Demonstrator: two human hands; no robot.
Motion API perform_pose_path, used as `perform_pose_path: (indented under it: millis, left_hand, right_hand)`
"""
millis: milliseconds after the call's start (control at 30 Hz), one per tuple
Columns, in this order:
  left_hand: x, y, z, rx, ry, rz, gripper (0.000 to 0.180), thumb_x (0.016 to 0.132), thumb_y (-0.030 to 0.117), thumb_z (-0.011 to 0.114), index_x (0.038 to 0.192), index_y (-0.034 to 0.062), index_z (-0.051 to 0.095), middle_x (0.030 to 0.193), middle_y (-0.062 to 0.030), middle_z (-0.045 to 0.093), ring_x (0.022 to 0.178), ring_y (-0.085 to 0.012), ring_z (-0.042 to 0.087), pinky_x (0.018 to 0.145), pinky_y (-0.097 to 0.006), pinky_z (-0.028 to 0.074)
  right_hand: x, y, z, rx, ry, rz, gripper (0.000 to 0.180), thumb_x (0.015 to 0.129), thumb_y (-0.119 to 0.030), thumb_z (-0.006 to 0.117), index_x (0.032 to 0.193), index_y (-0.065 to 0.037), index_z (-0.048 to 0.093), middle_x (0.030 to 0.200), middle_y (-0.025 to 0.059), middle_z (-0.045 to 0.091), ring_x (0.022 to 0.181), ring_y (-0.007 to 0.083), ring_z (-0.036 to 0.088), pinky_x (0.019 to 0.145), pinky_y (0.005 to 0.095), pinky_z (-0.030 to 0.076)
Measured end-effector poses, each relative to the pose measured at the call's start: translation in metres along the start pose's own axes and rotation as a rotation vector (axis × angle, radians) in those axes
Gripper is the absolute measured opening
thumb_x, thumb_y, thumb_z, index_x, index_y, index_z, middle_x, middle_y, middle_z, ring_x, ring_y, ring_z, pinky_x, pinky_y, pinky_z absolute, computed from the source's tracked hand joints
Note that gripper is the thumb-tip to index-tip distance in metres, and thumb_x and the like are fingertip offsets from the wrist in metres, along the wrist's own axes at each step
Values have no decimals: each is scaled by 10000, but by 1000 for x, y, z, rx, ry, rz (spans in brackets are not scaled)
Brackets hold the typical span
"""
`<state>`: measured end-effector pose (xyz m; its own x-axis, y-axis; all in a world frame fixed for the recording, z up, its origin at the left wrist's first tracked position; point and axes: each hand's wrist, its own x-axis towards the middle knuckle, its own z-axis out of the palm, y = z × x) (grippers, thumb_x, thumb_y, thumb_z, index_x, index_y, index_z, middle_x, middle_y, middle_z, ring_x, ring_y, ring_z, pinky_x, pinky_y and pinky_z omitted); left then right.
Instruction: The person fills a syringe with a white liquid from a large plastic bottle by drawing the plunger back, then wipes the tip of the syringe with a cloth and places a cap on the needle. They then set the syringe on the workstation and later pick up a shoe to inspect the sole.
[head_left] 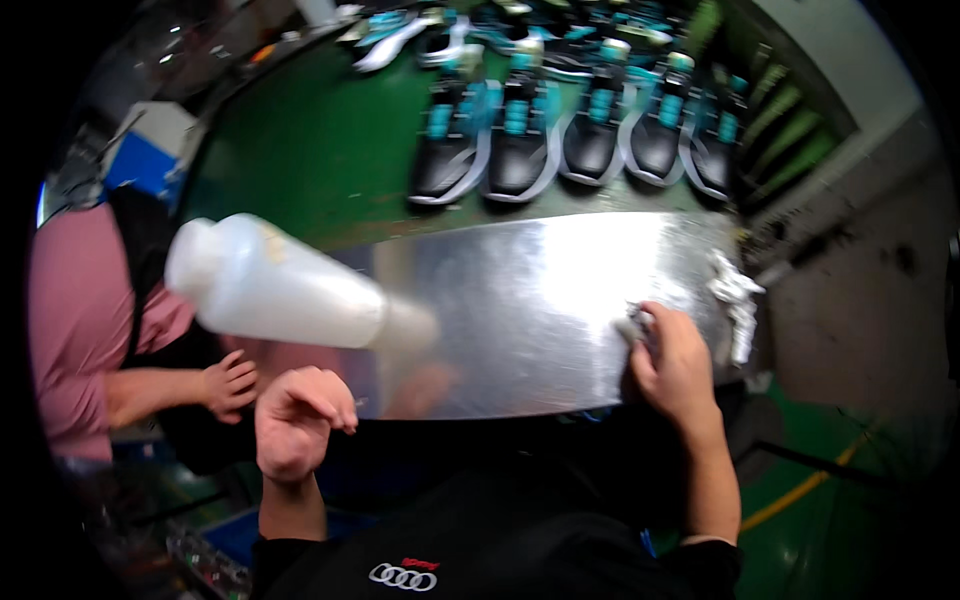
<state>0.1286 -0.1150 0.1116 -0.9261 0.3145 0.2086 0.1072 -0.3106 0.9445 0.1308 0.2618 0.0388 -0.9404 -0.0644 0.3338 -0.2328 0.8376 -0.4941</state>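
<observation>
My left hand point(300, 425) is raised at the near left edge of a shiny metal tabletop point(480, 330). Its fingers curl inward, and whatever they may hold is hidden. Over the right part of the metal, my right hand point(678, 365) closes thumb and fingers on a small greyish piece point(636, 322), blurred and partly covered. A translucent white plastic bottle point(300, 290) stands on the left end of the metal, beyond my left hand. White crumpled cloth or paper point(738, 300) lies to the right of my right hand.
Several black and teal sneakers point(520, 150) with white soles line the green surface point(290, 160) behind the metal, more behind them. At left, a person in a pink top point(85, 330) has a hand point(230, 388) near mine. A grey wall panel point(860, 260) borders the right.
</observation>
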Motion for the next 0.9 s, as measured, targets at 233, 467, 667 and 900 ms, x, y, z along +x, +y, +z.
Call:
perform_pose_path:
  millis: [233, 467, 667, 900]
  left_hand:
    - [37, -58, 65, -15, -362, -389, 133, 781, -2, 513, 903, -29, 556, 887, -103, 565, 769, -136, 544, 700, -255, 453]
    - [50, -81, 80, 97, -418, -338, 74, 860, 44, 526, 901, 9, 575, 890, -59, 570, 765, -105, 552, 671, -229, 448]
    - [56, -87, 88, 281, -469, -393, 220, 903, 93, 499, 1085, -14, 560, 1013, -91, 591, 925, -138, 570, 804, -263, 459]
    - [61, -86, 117, 79, -518, -305, 411, 972, 273, 404, 1270, -4, 460, 979, -86, 594, 877, -121, 577, 746, -250, 466]
  right_hand:
    - [-18, 26, -34, -85, 76, 116, 282, 717, -69, 614, 993, -36, 566, 802, 120, 558, 743, 296, 567, 652, 382, 467]
    - [-16, 27, -40, -346, 15, 108, 221, 723, -108, 618, 936, -54, 587, 769, 98, 547, 723, 280, 571, 627, 375, 479]
    - [-26, 6, -48, 188, 28, 195, 254, 718, 25, 604, 970, -8, 616, 786, 116, 558, 664, 252, 560, 591, 313, 446]
    - [-46, -55, 20, 1516, -370, 373, 266, 908, -172, 515, 1073, 35, 536, 882, 81, 585, 744, 132, 545, 721, 296, 479]
